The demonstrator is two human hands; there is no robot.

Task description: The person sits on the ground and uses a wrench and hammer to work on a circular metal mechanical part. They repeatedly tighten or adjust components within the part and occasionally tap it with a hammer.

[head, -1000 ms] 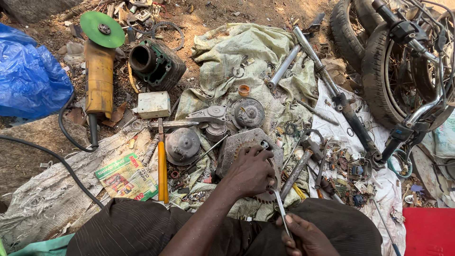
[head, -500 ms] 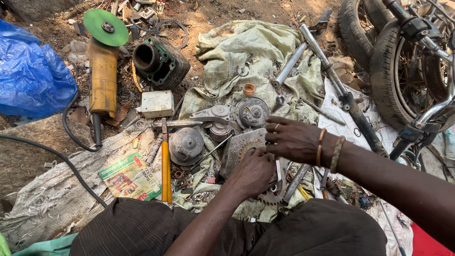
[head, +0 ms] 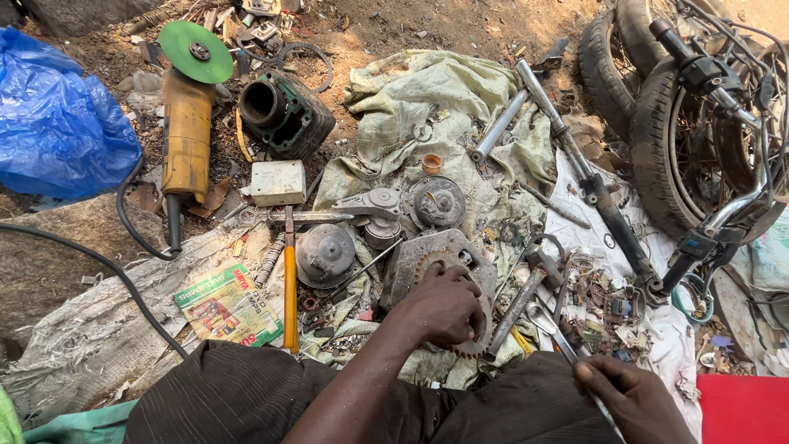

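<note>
My left hand [head: 444,304] presses down on a round, greasy toothed metal plate [head: 423,251] that lies on a dirty cloth in front of my knees. Its fingers curl over the plate's near edge. My right hand [head: 637,399] is low at the right, above my knee, and pinches a thin metal tool [head: 565,352] whose tip points up and left towards the plate. A domed metal cover [head: 325,255] and a round finned part [head: 437,201] lie just beyond the plate.
A yellow angle grinder [head: 187,123] with a green disc, an engine cylinder [head: 283,111] and a blue plastic bag [head: 57,123] sit at the left. A yellow-handled hammer [head: 289,288] lies near my left knee. Fork tubes [head: 592,189], tyres [head: 649,131] and a handlebar [head: 723,90] crowd the right.
Half a second ago my right hand reached across onto the toothed plate. It has drawn back to the lower right with the thin tool. My left hand has stayed on the plate.
</note>
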